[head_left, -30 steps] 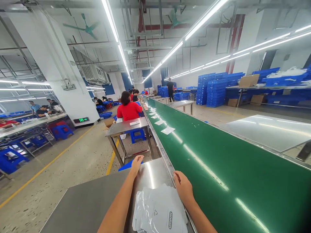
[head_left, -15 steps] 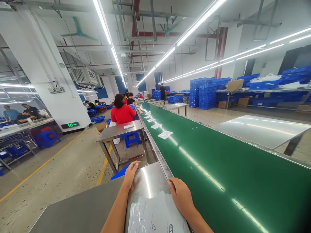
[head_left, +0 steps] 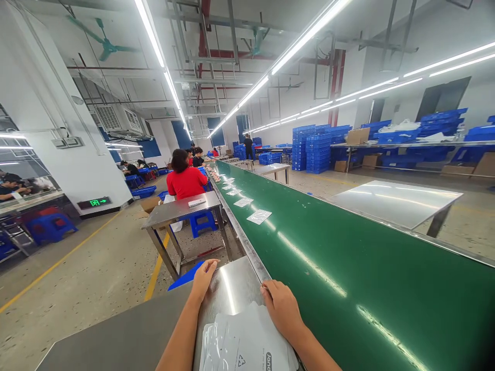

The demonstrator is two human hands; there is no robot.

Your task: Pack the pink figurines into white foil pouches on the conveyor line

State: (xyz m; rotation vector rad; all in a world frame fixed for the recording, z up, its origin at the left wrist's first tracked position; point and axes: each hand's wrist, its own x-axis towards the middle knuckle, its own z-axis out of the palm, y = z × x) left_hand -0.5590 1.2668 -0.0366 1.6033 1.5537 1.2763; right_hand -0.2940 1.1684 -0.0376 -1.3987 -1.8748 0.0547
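Note:
My left hand (head_left: 204, 278) rests on the left edge of a steel table (head_left: 242, 273), its fingers loosely stretched out and holding nothing. Across from it, my right hand (head_left: 282, 306) lies over the metal rail (head_left: 251, 255) beside a green conveyor belt (head_left: 328, 247), fingers loosely bent, nothing seen in them. Between my forearms is a stack of pale plastic bags (head_left: 247, 337) with dark print and a recycling mark. Several flat, shiny whitish sheets (head_left: 259, 217) lie in a row along the belt, beyond my hands.
A second steel table (head_left: 181, 206) with a small white item stands ahead at left, near a person in a red shirt (head_left: 187, 181). Blue crates (head_left: 317, 154) are stacked right of the belt. Another metal table (head_left: 398, 201) stands at right.
The view has turned slightly to the right. Both hands keep their resting places. The sheets on the belt appear slightly nearer to me.

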